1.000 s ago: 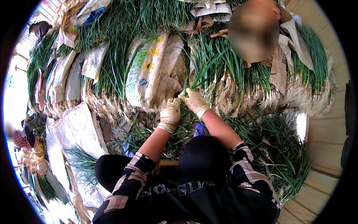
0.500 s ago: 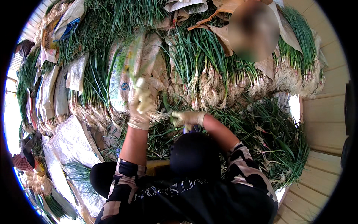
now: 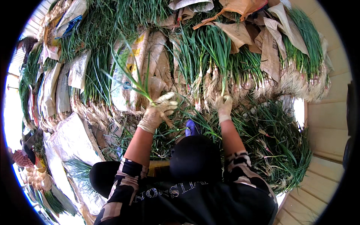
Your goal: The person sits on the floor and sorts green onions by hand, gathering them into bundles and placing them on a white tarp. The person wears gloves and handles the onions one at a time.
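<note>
My left hand (image 3: 158, 109), in a pale glove, has its fingers wrapped round a green garlic plant (image 3: 141, 90). The leaves point up and to the left, and roots hang below the palm. Further right, my gloved right hand (image 3: 225, 105) is closed on the lower stem of another green garlic plant (image 3: 224, 87). Its leaves lie up across a bunched row of green garlic (image 3: 198, 56), and its root end is hidden by the fingers. Loose leaves and stalks (image 3: 277, 138) are heaped below and to the right of my hands.
Sacks and brown paper sheets (image 3: 270, 56) cover parts of the rows ahead. A white plastic sheet (image 3: 71, 142) lies at left. A blue-purple object (image 3: 192, 127) shows between my arms. At the far left edge is part of another person (image 3: 23, 157). A panelled surface (image 3: 326, 112) borders the right.
My right hand has moved right and forward to the bunched row and now grips a plant stem there. My left hand has shifted slightly right and down, still holding green garlic.
</note>
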The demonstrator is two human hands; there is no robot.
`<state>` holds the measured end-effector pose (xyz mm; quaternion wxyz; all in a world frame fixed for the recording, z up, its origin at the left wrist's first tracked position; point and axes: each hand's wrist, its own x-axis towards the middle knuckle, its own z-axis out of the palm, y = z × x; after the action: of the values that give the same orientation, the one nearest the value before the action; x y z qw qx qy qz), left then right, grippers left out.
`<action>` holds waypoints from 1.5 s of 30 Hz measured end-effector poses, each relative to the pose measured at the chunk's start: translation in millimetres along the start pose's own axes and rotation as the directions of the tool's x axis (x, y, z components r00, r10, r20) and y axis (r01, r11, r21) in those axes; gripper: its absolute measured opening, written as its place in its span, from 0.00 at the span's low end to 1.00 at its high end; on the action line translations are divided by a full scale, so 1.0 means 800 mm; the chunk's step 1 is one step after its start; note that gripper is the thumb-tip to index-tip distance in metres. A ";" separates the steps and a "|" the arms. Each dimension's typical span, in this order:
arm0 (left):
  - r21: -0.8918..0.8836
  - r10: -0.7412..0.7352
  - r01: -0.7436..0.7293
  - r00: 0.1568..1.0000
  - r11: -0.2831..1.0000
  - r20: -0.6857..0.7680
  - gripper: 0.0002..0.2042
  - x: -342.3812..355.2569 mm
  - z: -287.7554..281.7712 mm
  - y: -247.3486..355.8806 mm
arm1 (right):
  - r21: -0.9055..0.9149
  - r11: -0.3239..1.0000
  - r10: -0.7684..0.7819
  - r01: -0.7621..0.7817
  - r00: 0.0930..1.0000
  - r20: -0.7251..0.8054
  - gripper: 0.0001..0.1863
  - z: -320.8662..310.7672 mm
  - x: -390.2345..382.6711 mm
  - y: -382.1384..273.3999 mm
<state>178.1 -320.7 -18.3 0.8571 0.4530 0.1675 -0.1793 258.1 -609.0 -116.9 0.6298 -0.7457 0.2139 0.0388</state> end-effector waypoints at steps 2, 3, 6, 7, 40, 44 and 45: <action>0.146 0.000 -0.001 1.000 0.989 0.004 0.20 -0.001 0.014 -0.003 | 0.061 0.974 -0.224 0.218 0.968 0.114 0.08 0.018 -0.045 -0.009; 0.194 -0.004 0.003 1.000 0.981 0.005 0.21 -0.003 0.020 -0.005 | 0.061 0.936 -0.353 0.348 0.922 0.157 0.08 0.031 -0.063 -0.009; 0.073 -0.007 0.005 1.000 0.997 0.023 0.18 0.004 0.024 -0.026 | 0.078 0.736 -0.642 0.673 0.655 0.399 0.09 0.063 -0.122 -0.062; -0.015 -0.008 0.009 1.000 1.000 0.030 0.17 0.008 0.023 -0.037 | 0.119 0.706 -0.651 0.698 0.573 0.497 0.09 0.069 -0.129 -0.074; -0.664 0.049 0.014 0.996 0.748 0.076 0.14 -0.018 -0.072 -0.024 | -0.411 0.740 0.272 0.533 0.321 0.907 0.18 0.151 -0.041 -0.060; -0.743 0.316 -0.125 0.941 0.657 0.121 0.12 -0.026 -0.065 -0.027 | -0.298 0.885 -0.260 0.358 0.910 0.322 0.09 0.121 -0.015 -0.161; -0.765 0.338 -0.146 0.936 0.627 0.098 0.11 -0.025 -0.058 -0.022 | -0.410 0.874 -0.202 0.262 0.962 0.186 0.15 0.113 0.012 -0.160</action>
<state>146.5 -287.8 -46.7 0.9961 0.0554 0.0621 -0.0285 332.7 -510.4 -20.4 0.4628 -0.8820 0.0651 0.0603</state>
